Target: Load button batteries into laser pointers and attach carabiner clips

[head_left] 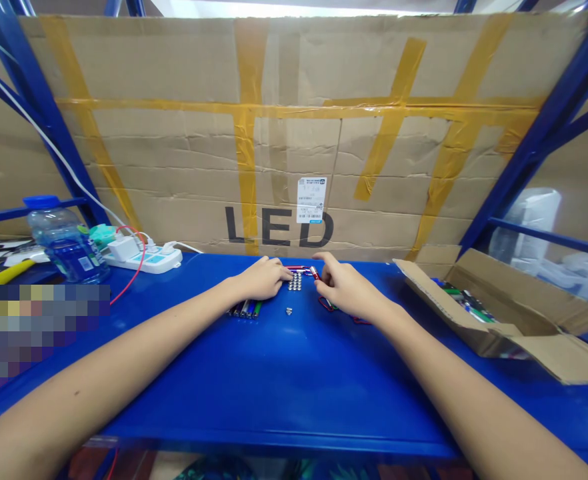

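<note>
My left hand [265, 279] rests palm down at the left side of rows of small silver button cells [295, 283]. Its fingers are drawn together, and the fingertips touch the edge of the rows; whether they pinch a cell is hidden. Between the thumb and fingers of my right hand [343, 285] is a short red metal tube with a silver end [315, 273], tilted, with its index finger raised. Several slim metal tubes [248, 309] in black, silver, blue and green lie side by side below my left hand. A small silver cluster [289, 311] sits nearer to me.
To the right stands an open cardboard box [474, 333] holding more coloured tubes. At the left are a water bottle [67, 240], a white power strip [159, 259] and a red cable [137, 270]. A large cardboard panel [194, 167] closes the back of the blue table [274, 387].
</note>
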### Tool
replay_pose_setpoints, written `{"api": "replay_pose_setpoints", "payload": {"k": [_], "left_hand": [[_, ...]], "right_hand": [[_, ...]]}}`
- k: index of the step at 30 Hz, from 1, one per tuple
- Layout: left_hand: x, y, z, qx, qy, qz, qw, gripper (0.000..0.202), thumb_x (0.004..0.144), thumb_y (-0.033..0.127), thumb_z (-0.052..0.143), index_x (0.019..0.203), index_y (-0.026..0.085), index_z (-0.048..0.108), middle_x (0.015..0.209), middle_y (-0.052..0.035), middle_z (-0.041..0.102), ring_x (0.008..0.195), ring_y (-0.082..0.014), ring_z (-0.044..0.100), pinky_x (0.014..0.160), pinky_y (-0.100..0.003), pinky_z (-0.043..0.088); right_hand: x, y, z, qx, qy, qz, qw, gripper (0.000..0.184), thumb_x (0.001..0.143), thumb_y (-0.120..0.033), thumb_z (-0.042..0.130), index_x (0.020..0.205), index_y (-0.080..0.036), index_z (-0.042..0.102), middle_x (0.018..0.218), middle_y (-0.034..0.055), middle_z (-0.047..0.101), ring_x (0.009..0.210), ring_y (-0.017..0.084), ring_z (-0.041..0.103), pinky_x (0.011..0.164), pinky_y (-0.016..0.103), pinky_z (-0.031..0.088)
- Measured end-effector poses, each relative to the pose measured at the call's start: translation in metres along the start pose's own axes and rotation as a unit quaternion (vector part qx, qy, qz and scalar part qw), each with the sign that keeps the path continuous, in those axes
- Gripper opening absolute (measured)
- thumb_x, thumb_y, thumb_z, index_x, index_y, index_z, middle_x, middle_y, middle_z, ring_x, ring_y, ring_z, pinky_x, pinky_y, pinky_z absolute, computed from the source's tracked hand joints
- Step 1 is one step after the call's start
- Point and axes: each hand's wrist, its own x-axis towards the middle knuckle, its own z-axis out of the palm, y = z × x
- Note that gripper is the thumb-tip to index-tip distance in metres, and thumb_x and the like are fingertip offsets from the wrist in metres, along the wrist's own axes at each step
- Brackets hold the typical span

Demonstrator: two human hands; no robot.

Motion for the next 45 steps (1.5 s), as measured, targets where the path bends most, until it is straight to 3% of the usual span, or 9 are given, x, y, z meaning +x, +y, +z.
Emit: {"api": "replay_pose_setpoints", "payload": {"k": [4, 21, 26, 31, 36, 41, 45], "left_hand": [[0.000, 0.000, 0.000, 0.005, -0.004, 0.001, 1.000, 0.031, 0.087, 0.012, 0.042, 0.097, 0.024, 0.069, 0.118, -0.0001, 0.068, 0.101, -0.0213, 0.052, 0.080, -0.034, 0.032], [-0.013, -0.004, -0.011, 0.001, -0.037, -0.030, 0.999, 0.039, 0.084, 0.011, 0.041, 0.107, 0.025, 0.070, 0.122, 0.0009, 0.067, 0.105, -0.0206, 0.051, 0.084, -0.034, 0.032], [-0.014, -0.010, -0.008, -0.032, -0.008, -0.047, 0.998, 0.039, 0.085, 0.012, 0.039, 0.104, 0.024, 0.071, 0.114, -0.0020, 0.069, 0.104, -0.0203, 0.052, 0.087, -0.034, 0.035], [-0.012, -0.016, -0.004, 0.000, 0.029, -0.054, 0.998, 0.038, 0.086, 0.013, 0.040, 0.109, 0.021, 0.069, 0.105, -0.0074, 0.068, 0.099, -0.0222, 0.053, 0.084, -0.034, 0.037], [-0.006, -0.016, -0.002, 0.030, 0.006, -0.038, 0.999, 0.038, 0.086, 0.010, 0.047, 0.114, 0.024, 0.068, 0.106, -0.0065, 0.067, 0.098, -0.0232, 0.051, 0.080, -0.033, 0.036], [-0.005, -0.020, -0.001, 0.029, 0.001, -0.030, 0.999, 0.032, 0.086, 0.011, 0.049, 0.104, 0.024, 0.072, 0.102, -0.0051, 0.070, 0.095, -0.0220, 0.053, 0.078, -0.031, 0.036], [-0.007, -0.031, -0.003, 0.003, -0.013, -0.057, 0.998, 0.023, 0.082, 0.015, 0.055, 0.092, 0.023, 0.074, 0.092, -0.0054, 0.072, 0.091, -0.0219, 0.057, 0.078, -0.031, 0.039]], "right_hand": [[0.000, -0.001, 0.000, -0.003, -0.001, 0.001, 1.000, 0.045, 0.084, -0.022, 0.050, 0.129, -0.021, 0.045, 0.081, 0.0052, 0.064, 0.069, 0.019, 0.056, 0.059, 0.027, 0.034], [-0.001, 0.001, 0.002, 0.020, -0.013, 0.007, 1.000, 0.047, 0.086, -0.024, 0.052, 0.132, -0.021, 0.044, 0.081, 0.0049, 0.064, 0.073, 0.019, 0.058, 0.062, 0.028, 0.039], [0.000, 0.001, 0.003, 0.026, -0.016, -0.001, 1.000, 0.045, 0.087, -0.024, 0.051, 0.130, -0.021, 0.044, 0.078, 0.0034, 0.063, 0.069, 0.018, 0.057, 0.061, 0.027, 0.037], [0.000, -0.001, 0.002, 0.028, -0.019, 0.001, 0.999, 0.044, 0.086, -0.023, 0.051, 0.130, -0.020, 0.044, 0.076, 0.0028, 0.063, 0.068, 0.018, 0.057, 0.059, 0.028, 0.037], [-0.001, -0.003, 0.002, 0.027, -0.023, 0.001, 0.999, 0.045, 0.085, -0.023, 0.051, 0.130, -0.020, 0.045, 0.076, 0.0031, 0.063, 0.067, 0.018, 0.057, 0.059, 0.028, 0.036], [-0.002, -0.006, 0.001, 0.030, -0.016, 0.001, 0.999, 0.046, 0.084, -0.021, 0.052, 0.130, -0.020, 0.048, 0.078, 0.0036, 0.064, 0.068, 0.017, 0.057, 0.060, 0.028, 0.037], [-0.002, -0.008, 0.002, 0.040, -0.023, -0.012, 0.999, 0.037, 0.084, -0.019, 0.051, 0.120, -0.019, 0.059, 0.078, 0.0043, 0.065, 0.069, 0.017, 0.057, 0.063, 0.029, 0.039]]}}
